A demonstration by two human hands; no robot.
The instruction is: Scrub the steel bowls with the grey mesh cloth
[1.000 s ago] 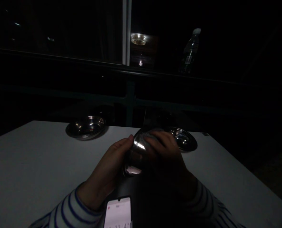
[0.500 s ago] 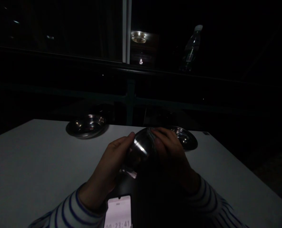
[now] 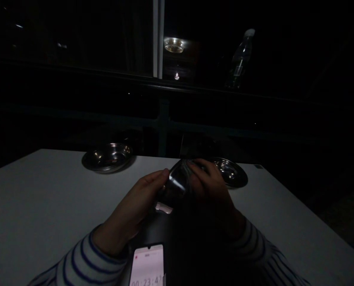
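Observation:
A shiny metal bowl (image 3: 177,184) is held up over the table, its rounded outside facing me. My left hand (image 3: 138,202) grips it from the left, thumb along the edge and the other fingers mostly hidden. On the right, my right hand (image 3: 211,186) curls its fingers over the bowl's upper side. Under those fingertips is a crumpled greyish cloth (image 3: 187,165), dim and only partly visible. Below the hands lies a phone (image 3: 147,264) with a lit timer screen.
A steel dish (image 3: 108,159) stands at the table's far left edge. Another steel dish (image 3: 232,174) sits at the back right, partly behind my right hand. Beyond the white table (image 3: 46,206), a plastic bottle (image 3: 241,59) stands near the dark window. The light is very low.
My right hand shifts back and forth a little over the bowl with the cloth. The bowl tilts slightly in my left hand, which keeps its hold. The phone's timer has advanced.

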